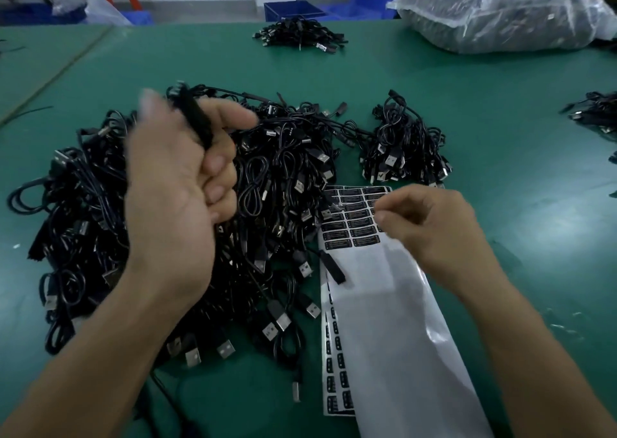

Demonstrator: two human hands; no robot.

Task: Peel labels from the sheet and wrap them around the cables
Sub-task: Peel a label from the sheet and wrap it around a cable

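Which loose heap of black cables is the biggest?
The heap behind the left hand, overlapping the label sheet; the other three heaps are far smaller.

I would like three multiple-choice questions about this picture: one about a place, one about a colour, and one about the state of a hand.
1. Where does the label sheet lie?
A. right of the big cable pile
B. on the floor
C. in a drawer

2. Which colour has the table?
A. red
B. green
C. white

3. What does the left hand do?
A. lies flat
B. grips a black cable
C. holds scissors

Answers:
1 A, the sheet lies at the pile's right edge.
2 B, the surface is green all over.
3 B, its fingers curl round the cable.
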